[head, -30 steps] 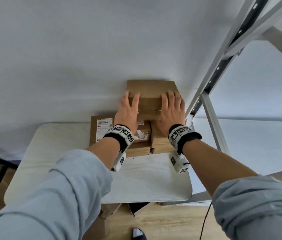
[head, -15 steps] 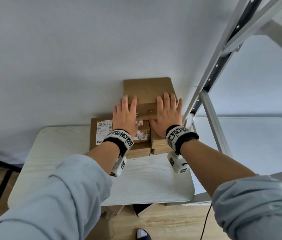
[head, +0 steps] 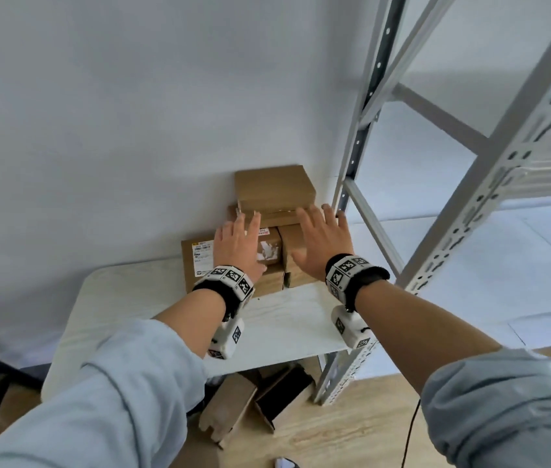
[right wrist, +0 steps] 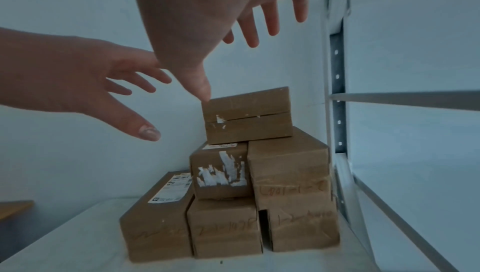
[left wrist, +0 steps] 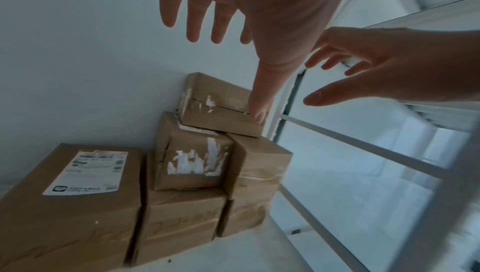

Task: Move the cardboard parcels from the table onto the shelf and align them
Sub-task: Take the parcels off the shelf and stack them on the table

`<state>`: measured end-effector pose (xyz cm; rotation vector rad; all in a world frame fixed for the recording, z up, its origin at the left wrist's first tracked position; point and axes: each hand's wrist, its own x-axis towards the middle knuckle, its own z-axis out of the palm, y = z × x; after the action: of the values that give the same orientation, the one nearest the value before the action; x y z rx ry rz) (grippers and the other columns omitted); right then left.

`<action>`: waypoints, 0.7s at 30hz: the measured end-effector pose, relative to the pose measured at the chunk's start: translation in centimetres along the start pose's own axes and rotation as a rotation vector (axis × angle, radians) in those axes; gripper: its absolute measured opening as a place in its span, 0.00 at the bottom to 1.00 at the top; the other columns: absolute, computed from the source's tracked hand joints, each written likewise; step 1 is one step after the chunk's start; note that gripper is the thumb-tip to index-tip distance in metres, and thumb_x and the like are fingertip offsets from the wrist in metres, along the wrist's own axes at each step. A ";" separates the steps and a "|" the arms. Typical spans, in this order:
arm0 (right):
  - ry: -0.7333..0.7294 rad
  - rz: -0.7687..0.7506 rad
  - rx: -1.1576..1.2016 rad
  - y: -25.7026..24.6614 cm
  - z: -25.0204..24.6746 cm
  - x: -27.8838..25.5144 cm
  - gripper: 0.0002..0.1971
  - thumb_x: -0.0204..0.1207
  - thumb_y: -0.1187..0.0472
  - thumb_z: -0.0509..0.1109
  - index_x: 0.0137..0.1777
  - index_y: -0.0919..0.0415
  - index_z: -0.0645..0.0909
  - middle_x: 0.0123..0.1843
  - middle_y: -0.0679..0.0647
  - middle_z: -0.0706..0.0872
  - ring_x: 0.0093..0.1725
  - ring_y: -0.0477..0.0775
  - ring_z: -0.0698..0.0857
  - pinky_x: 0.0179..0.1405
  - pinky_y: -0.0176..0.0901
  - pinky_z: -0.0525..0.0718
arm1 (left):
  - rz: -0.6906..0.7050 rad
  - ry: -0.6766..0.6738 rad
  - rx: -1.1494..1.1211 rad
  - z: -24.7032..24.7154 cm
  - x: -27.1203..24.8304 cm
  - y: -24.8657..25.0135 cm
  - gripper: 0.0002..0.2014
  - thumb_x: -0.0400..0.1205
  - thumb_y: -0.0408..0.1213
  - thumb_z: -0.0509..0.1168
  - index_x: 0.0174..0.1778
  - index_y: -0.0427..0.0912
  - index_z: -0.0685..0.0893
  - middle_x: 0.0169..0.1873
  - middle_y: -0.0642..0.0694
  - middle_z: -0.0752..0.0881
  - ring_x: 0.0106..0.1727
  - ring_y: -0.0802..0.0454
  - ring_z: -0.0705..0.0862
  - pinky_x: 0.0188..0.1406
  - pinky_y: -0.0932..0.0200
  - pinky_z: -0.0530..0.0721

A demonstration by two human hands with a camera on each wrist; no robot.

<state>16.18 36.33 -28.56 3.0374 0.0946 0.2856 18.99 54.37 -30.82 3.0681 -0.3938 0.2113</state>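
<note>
Several brown cardboard parcels are stacked against the wall at the back of the white table [head: 287, 319]. The top parcel [head: 274, 187] [left wrist: 218, 104] [right wrist: 246, 116] lies across two smaller ones. A flat parcel with a shipping label [head: 198, 261] sits to the left. My left hand [head: 238, 243] [left wrist: 259, 10] and right hand [head: 321, 238] [right wrist: 207, 10] hover with fingers spread, just in front of and below the top parcel. Neither hand holds anything.
A grey metal shelf rack [head: 362, 130] stands directly right of the stack, with a white shelf board [head: 470, 265] at about table height. Opened cardboard boxes [head: 257, 400] lie on the wooden floor under the table. The white wall is close behind the parcels.
Both hands lay flat on the top parcel before. They have drawn back toward me and lifted off it, with fingers spread. The parcels have stayed in place.
</note>
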 end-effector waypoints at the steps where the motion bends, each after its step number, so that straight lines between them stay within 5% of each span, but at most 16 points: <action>1: 0.016 0.006 0.000 -0.2 -0.6 -1.6 0.44 0.76 0.40 0.67 0.85 0.54 0.50 0.84 0.57 0.61 0.84 0.65 0.56 0.83 0.69 0.56 | 0.021 -0.004 -0.014 -0.5 -1.1 0.4 0.56 0.72 0.57 0.77 0.87 0.49 0.48 0.84 0.39 0.58 0.82 0.37 0.62 0.82 0.39 0.61; 10: 0.131 0.116 -0.087 1.4 -6.6 -14.0 0.38 0.73 0.40 0.69 0.79 0.56 0.65 0.74 0.56 0.75 0.73 0.63 0.72 0.71 0.61 0.73 | 0.257 0.077 -0.027 -6.6 -9.4 6.6 0.50 0.72 0.59 0.76 0.85 0.47 0.57 0.80 0.42 0.68 0.77 0.40 0.69 0.77 0.44 0.70; 15: 0.187 0.226 -0.139 5.0 -11.0 -19.3 0.34 0.73 0.41 0.69 0.76 0.56 0.68 0.71 0.55 0.77 0.71 0.62 0.74 0.68 0.58 0.73 | 0.357 0.152 -0.034 -11.1 -12.3 11.0 0.41 0.73 0.56 0.73 0.79 0.47 0.63 0.71 0.44 0.76 0.68 0.42 0.75 0.67 0.47 0.76; 21: 0.255 0.354 -0.185 10.3 -15.8 -25.1 0.32 0.76 0.42 0.67 0.76 0.57 0.68 0.73 0.55 0.76 0.71 0.61 0.73 0.68 0.56 0.73 | 0.464 0.228 -0.046 -16.5 -15.4 17.6 0.42 0.77 0.55 0.72 0.82 0.45 0.61 0.74 0.43 0.74 0.73 0.41 0.72 0.72 0.45 0.74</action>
<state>-10.87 25.61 -16.73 2.8023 -0.4308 0.6662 -2.32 42.15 -16.27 2.8137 -1.0688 0.5486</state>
